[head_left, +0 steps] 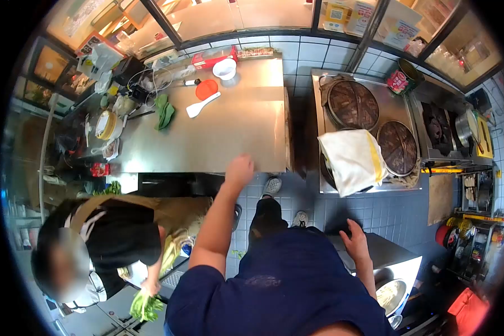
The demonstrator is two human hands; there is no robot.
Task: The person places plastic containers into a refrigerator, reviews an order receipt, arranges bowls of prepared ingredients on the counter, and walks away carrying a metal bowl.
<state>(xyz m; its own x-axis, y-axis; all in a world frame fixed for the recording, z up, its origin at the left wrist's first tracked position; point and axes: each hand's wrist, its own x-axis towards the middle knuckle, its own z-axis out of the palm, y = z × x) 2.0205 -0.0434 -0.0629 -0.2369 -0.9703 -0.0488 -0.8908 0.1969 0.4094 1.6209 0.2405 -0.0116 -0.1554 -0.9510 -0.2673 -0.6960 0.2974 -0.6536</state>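
- Left hand (240,169): fingers curled narrow; arm extended to 11 o'clock, at silver rectangular steel desk's (207,143) near edge; contact unclear.
- Right hand (354,239): 1 o'clock, empty, fingers spread wide.

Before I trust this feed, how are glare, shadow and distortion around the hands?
Head view: pale glare on the metal counter beyond the left hand; head view: dark patch, likely shadow, on the floor beyond the right hand; head view: wide-lens distortion tilts the window frame, corners black.
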